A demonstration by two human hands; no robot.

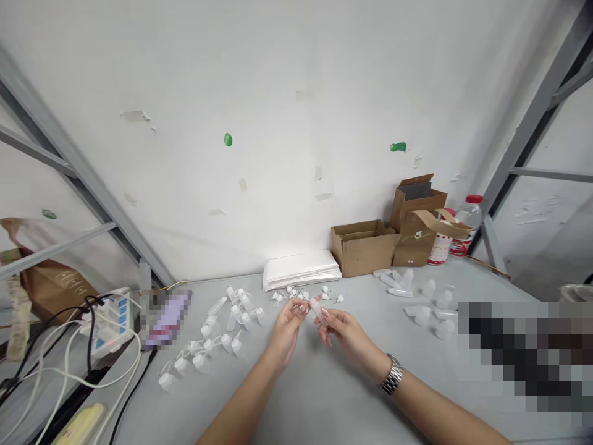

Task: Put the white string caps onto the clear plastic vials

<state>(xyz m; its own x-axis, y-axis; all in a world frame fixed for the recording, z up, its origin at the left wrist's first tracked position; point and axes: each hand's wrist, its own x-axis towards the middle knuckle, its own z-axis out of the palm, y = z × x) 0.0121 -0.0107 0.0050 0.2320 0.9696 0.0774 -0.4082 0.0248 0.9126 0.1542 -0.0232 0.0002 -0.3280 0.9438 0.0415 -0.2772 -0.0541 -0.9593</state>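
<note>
In the middle of the table, my right hand (336, 325) is closed round a small translucent plastic bottle (317, 308), which is tilted with its neck up and to the left. Close beside that neck, my left hand (291, 321) pinches with thumb and fingertips; whatever is between them is too small to make out. Just behind the hands lies a cluster of small white caps (291, 294). Several small bottles with white strapped caps (234, 316) stand or lie to the left. On the right are several translucent bottles without caps (422, 316).
A stack of white sheets (300, 270) lies against the wall, next to an open cardboard box (365, 250) and a brown paper bag (414, 238). Red-capped bottles (471, 216) stand behind the bag. A power strip with cables (109, 324) and a blurred phone (167, 318) are at left.
</note>
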